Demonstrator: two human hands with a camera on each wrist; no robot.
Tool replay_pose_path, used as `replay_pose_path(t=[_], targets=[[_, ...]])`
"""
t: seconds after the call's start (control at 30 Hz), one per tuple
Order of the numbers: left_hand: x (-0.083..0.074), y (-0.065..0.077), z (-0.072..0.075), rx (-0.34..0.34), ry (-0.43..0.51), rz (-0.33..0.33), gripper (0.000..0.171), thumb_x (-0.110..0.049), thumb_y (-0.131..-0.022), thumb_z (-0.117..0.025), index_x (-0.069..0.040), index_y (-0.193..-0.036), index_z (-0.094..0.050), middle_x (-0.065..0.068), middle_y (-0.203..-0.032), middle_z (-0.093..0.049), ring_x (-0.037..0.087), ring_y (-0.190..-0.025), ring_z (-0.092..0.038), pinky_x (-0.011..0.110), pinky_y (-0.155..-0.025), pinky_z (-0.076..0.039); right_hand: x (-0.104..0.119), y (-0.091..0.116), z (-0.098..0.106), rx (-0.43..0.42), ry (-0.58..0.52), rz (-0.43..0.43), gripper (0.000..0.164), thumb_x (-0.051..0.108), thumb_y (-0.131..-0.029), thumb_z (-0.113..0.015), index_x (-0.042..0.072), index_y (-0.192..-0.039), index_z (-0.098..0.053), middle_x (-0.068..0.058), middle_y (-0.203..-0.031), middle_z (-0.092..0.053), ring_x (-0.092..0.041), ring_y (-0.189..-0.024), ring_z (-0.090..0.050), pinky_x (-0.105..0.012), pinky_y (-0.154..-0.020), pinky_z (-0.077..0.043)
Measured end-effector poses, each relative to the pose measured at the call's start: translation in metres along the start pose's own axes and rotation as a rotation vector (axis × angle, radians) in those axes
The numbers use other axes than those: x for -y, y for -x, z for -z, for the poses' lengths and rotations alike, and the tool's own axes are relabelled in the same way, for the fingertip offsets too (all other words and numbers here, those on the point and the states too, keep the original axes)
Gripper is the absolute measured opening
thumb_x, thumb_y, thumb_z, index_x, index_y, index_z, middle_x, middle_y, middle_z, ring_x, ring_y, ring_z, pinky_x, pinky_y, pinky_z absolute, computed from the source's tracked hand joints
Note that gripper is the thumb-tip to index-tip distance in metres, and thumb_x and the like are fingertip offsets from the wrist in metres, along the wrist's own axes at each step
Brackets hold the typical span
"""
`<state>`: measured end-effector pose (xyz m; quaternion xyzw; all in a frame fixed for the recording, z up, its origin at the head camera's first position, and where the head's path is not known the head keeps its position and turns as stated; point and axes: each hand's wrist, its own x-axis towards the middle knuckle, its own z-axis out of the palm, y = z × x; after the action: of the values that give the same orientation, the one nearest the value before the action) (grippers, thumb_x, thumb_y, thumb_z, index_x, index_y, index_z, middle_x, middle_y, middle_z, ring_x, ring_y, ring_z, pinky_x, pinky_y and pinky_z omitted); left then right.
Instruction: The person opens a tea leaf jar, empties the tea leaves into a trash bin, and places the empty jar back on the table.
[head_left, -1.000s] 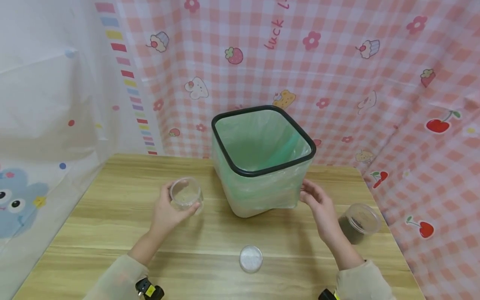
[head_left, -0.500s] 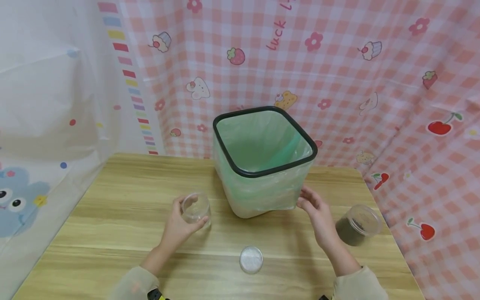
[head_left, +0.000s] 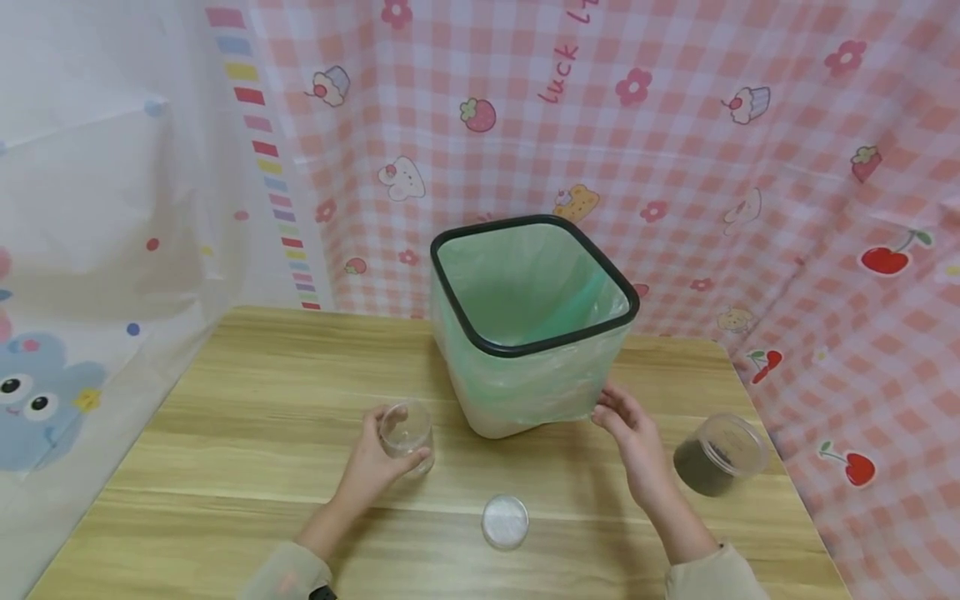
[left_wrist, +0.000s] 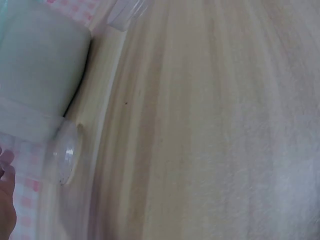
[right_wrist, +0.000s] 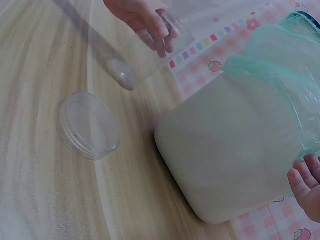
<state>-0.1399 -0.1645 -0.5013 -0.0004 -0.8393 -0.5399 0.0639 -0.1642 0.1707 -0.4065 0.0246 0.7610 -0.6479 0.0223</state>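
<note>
My left hand (head_left: 378, 458) grips a clear plastic jar (head_left: 408, 437), thumb on its near side and fingers round the far side. The jar is upright just above or on the wooden table, left of the bin; which I cannot tell. My right hand (head_left: 633, 446) is at the lower right side of the square bin (head_left: 480, 417), its fingertips at the hem of the green bin liner (head_left: 551, 387). In the right wrist view those fingers (right_wrist: 300, 182) are loosely bent by the liner's edge. A round clear lid (head_left: 505, 522) lies on the table near the front.
At the right of the table (head_left: 262, 392) stands another clear jar (head_left: 708, 462) with dark contents, beside my right forearm. A black rim (head_left: 517, 346) holds the liner round the bin's top. Pink checked cloth (head_left: 510, 167) hangs behind.
My left hand has carried the clear jar to the right and nearer, towards the front of the bin. My right hand has stayed by the bin's right side.
</note>
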Motion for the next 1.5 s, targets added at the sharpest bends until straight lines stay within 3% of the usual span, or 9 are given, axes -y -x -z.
replay_pose_path(t=[0.3,0.53,0.67,0.83,0.97,1.13,1.27,1.4,1.5], targets=[[0.005,-0.001,-0.006,-0.008,0.006,0.002,0.077,-0.025,-0.069,-0.083,-0.003,-0.125,-0.035,0.014,-0.128,-0.052,0.038,-0.127,-0.039,0.055,-0.103,-0.032,-0.012,0.007,0.002,0.049,0.026,-0.028,0.047,0.014,-0.095,-0.049,0.0,-0.138,-0.038,-0.014,-0.134,-0.047,-0.016,-0.117,-0.046,-0.015,-0.093,-0.037],[0.007,0.0,-0.01,-0.002,0.026,0.016,0.081,-0.028,-0.07,-0.082,-0.004,-0.13,-0.033,0.014,-0.132,-0.049,0.038,-0.13,-0.035,0.056,-0.104,-0.03,-0.025,0.012,0.003,0.069,0.073,-0.007,0.046,0.018,-0.095,-0.05,-0.002,-0.135,-0.043,-0.019,-0.132,-0.05,-0.027,-0.123,-0.046,-0.041,-0.107,-0.031],[0.008,0.0,-0.011,0.01,0.023,0.044,0.094,-0.029,-0.068,-0.083,-0.004,-0.139,-0.026,0.016,-0.136,-0.045,0.038,-0.13,-0.035,0.055,-0.105,-0.029,-0.03,0.015,0.004,0.08,0.126,0.012,0.047,0.023,-0.095,-0.052,-0.001,-0.135,-0.043,-0.019,-0.134,-0.049,-0.03,-0.126,-0.043,-0.048,-0.108,-0.028],[0.012,0.003,-0.008,0.065,-0.076,0.113,0.114,-0.036,-0.067,-0.083,-0.004,-0.148,-0.01,0.024,-0.146,-0.029,0.045,-0.13,-0.031,0.061,-0.102,-0.028,-0.036,0.019,0.004,0.111,0.195,0.039,0.049,0.027,-0.095,-0.053,0.004,-0.137,-0.044,-0.017,-0.138,-0.046,-0.034,-0.127,-0.041,-0.053,-0.105,-0.031],[0.01,0.01,0.0,0.064,-0.145,0.103,0.115,-0.041,-0.068,-0.081,-0.004,-0.148,-0.008,0.022,-0.15,-0.021,0.046,-0.132,-0.025,0.063,-0.101,-0.025,-0.04,0.021,0.005,0.132,0.266,0.043,0.053,0.031,-0.094,-0.054,0.005,-0.139,-0.042,-0.015,-0.143,-0.039,-0.039,-0.13,-0.035,-0.055,-0.105,-0.029],[-0.001,0.024,0.009,-0.068,-0.18,-0.015,0.108,-0.036,-0.069,-0.081,-0.015,-0.15,-0.013,0.017,-0.151,-0.019,0.045,-0.132,-0.026,0.067,-0.097,-0.027,-0.044,0.025,0.008,0.115,0.352,0.017,0.057,0.038,-0.094,-0.051,0.011,-0.142,-0.038,-0.012,-0.149,-0.031,-0.049,-0.13,-0.028,-0.066,-0.1,-0.024],[-0.014,0.03,0.009,-0.144,-0.166,-0.219,0.106,-0.027,-0.067,-0.084,-0.018,-0.149,-0.018,0.014,-0.151,-0.021,0.04,-0.135,-0.023,0.067,-0.099,-0.025,-0.045,0.03,0.011,0.084,0.405,0.007,0.063,0.045,-0.094,-0.049,0.013,-0.145,-0.032,-0.011,-0.15,-0.028,-0.046,-0.133,-0.023,-0.066,-0.102,-0.02],[-0.032,0.033,0.003,-0.116,-0.163,-0.417,0.107,-0.033,-0.063,-0.085,-0.013,-0.148,-0.023,0.012,-0.149,-0.027,0.035,-0.135,-0.026,0.061,-0.102,-0.027,-0.044,0.033,0.015,0.066,0.439,0.007,0.067,0.046,-0.094,-0.048,0.014,-0.148,-0.025,-0.011,-0.152,-0.022,-0.042,-0.136,-0.018,-0.064,-0.104,-0.019],[-0.044,0.036,-0.005,-0.057,-0.172,-0.503,0.105,-0.047,-0.064,-0.08,-0.01,-0.147,-0.027,0.011,-0.147,-0.034,0.032,-0.134,-0.031,0.054,-0.104,-0.03,-0.043,0.036,0.018,0.051,0.456,0.019,0.07,0.045,-0.094,-0.049,0.013,-0.149,-0.021,-0.011,-0.153,-0.02,-0.04,-0.137,-0.018,-0.061,-0.107,-0.017]])
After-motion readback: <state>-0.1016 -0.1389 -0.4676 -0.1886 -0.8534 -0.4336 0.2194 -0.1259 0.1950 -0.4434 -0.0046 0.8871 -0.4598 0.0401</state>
